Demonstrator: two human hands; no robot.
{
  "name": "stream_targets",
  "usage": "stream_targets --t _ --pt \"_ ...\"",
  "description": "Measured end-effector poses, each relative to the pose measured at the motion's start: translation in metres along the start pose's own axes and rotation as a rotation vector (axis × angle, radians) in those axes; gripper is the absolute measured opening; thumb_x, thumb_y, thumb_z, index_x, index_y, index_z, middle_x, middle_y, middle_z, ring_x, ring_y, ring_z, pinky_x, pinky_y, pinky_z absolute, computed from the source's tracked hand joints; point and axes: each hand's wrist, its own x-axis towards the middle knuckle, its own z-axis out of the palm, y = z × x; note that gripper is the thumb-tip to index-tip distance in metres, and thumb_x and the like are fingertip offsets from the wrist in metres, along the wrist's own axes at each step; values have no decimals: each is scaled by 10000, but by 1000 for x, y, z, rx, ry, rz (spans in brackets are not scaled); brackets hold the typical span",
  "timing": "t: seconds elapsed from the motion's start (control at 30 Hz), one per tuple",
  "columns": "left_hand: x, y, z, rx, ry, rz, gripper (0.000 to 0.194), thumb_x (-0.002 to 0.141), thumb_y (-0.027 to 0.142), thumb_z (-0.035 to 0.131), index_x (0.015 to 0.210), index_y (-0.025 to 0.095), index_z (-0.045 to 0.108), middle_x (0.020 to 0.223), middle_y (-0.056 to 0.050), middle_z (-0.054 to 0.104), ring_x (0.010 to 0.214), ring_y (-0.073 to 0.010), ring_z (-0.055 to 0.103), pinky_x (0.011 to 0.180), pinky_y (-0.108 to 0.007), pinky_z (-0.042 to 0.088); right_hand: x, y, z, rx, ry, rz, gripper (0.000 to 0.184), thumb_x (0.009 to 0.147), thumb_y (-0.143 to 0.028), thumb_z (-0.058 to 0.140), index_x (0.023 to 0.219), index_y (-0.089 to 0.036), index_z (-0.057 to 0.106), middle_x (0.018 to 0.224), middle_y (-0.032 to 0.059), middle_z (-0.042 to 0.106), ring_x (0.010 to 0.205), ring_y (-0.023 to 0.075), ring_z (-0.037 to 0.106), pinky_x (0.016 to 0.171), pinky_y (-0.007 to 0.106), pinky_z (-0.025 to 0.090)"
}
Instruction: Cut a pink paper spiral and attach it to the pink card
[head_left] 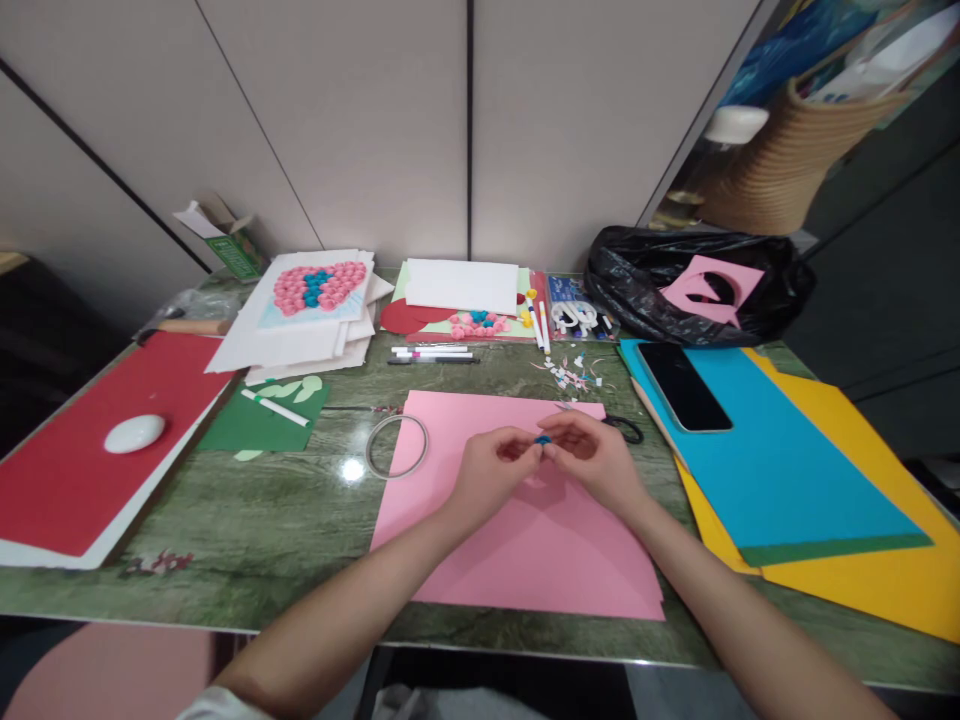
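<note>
Over the pink sheet (465, 570), my left hand (493, 466) and my right hand (596, 456) meet at the fingertips. Both pinch a small crumpled piece of blue paper (542, 440), its lower part hidden by my thumbs. Scissors (624, 430) with black handles lie by the sheet's upper right corner, partly behind my right hand. A roll of tape (370, 455) rests flat across the sheet's left edge. Beyond my hands, small paper scraps (571, 374) are scattered on the table.
White sheets bearing a pink and blue paper-ball heart (321, 288) lie back left. Red paper (90, 500) with a white oval object (135, 434) is at left. Blue paper (795, 480) with a phone (684, 387) lies right. A black bag (626, 285) stands behind.
</note>
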Motion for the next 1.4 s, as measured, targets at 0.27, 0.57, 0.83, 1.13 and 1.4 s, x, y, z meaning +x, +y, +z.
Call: stream_targets --t 0.27,0.57,0.83,1.13,1.4 --pt "-1 -3 0 18 -6 18 155 750 247 592 785 115 667 717 -50 665 637 -134 580 634 -242 456 -1 -1 2 -32 28 -19 195 713 -140 626 899 -199 630 815 30 664 760 152 644 708 276 532" --pt "8 -5 -4 36 -76 -23 201 796 306 540 780 131 638 642 -35 645 646 -156 593 664 -267 450 7 11 -3 -25 -43 53 166 765 -249 620 921 -192 614 902 54 651 834 179 632 778 318 503" --pt "11 -4 -10 49 -169 -27 231 804 335 519 748 141 631 670 -36 660 650 -159 603 655 -267 457 7 4 -7 -25 -135 67 169 796 -285 587 938 -197 611 939 49 639 881 186 616 795 326 492" --pt "11 -4 -5 -36 -86 -79 201 744 328 608 793 136 642 724 -29 659 646 -144 613 637 -258 472 9 12 -6 -68 -106 55 165 783 -273 592 930 -200 610 938 55 650 876 191 624 793 337 496" --pt "11 -3 -10 -75 -192 -104 189 735 294 624 821 128 647 732 -48 670 681 -154 612 670 -273 459 8 3 -7 -11 -159 75 177 797 -306 589 935 -198 612 875 35 639 823 172 618 747 303 492"
